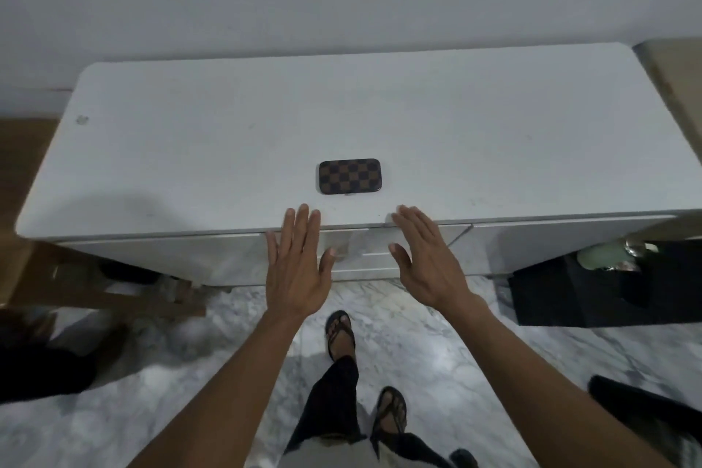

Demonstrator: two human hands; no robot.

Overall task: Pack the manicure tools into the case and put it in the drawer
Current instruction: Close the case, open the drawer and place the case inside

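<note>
A small brown-and-black checkered manicure case (349, 175) lies closed on the white cabinet top (190, 148), near its front edge. My left hand (298, 262) is held flat with fingers spread, just in front of the case and to its left, over the cabinet's front edge. My right hand (429, 258) is likewise flat and empty, to the right of the case. Neither hand touches the case. Behind and between the hands is a white drawer front (361, 251), closed. No loose manicure tools are visible.
The cabinet stands against a white wall. A black bin (607, 285) with items in it sits on the marble floor at right. A wooden stand (114, 289) is under the cabinet's left end. My sandalled feet (342, 334) are below.
</note>
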